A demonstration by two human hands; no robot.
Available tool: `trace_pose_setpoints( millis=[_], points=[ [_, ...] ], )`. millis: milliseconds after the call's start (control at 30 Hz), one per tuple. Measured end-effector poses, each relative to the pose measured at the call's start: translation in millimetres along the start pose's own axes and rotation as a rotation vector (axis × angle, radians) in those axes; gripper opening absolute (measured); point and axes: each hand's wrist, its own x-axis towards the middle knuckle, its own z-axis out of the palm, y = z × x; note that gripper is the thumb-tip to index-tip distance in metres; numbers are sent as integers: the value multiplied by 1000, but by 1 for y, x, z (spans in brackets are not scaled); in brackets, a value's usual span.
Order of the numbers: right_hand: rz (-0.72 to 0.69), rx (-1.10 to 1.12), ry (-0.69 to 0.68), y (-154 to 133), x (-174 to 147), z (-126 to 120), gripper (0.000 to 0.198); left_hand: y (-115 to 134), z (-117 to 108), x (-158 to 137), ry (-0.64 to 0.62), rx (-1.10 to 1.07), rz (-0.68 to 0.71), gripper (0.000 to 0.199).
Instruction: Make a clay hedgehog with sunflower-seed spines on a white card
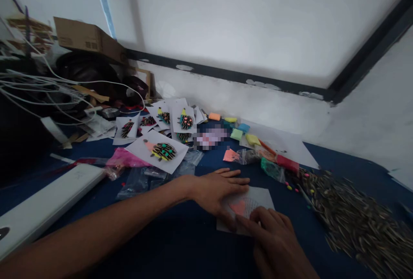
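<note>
A small white sheet of paper (pixel 265 196) lies on the dark blue table in front of me. It bears a pencil drawing (pixel 251 205) with hatched lines and a flat patch of salmon-pink modelling clay (pixel 238 207). My left hand (pixel 217 191) rests flat on the sheet's left side, fingers spread, its thumb beside the clay. From the lower right, my right hand (pixel 272 231) leans over the sheet. Its index finger points left to the clay's lower edge while the other fingers curl in; anything inside them is hidden.
Finished hedgehog pictures (pixel 164 151) lie at the back left. Small clay packets (pixel 236 134) sit behind my hands. A heap of thin dark sticks (pixel 361 219) spreads along the right. A long white device (pixel 54 203), cables (pixel 41 82) and a cardboard box (pixel 87 38) occupy the left.
</note>
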Motion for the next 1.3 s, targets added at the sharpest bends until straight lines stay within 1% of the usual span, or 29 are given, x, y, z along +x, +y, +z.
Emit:
trace_pose_setpoints(
  millis=[133,333,467,700,800,933,1033,1167,1300],
  points=[
    [-3,-23,-13,2,0,-1,55,1,0,0,8,-7,-1,87],
    [-4,-1,13,5,-1,-4,50,1,-1,0,3,-16,0,89],
    [-35,-7,41,5,1,-6,52,1,-1,0,8,-22,1,87],
    [-34,-100,63,5,-1,6,55,2,-1,0,10,-9,-5,81],
    [-53,-122,66,6,-2,6,57,1,0,0,2,-3,-6,82],
    [-79,-138,134,11,-2,-1,56,1,-2,-1,-3,-15,2,86],
    [-74,-186,187,17,-3,-1,55,2,-3,-1,-5,-31,-3,89],
    [-74,-198,192,18,-6,4,55,4,-4,-2,-13,-37,-16,90],
    [-75,-193,226,12,-5,12,44,5,-5,-2,-16,-34,-20,88]
  ],
)
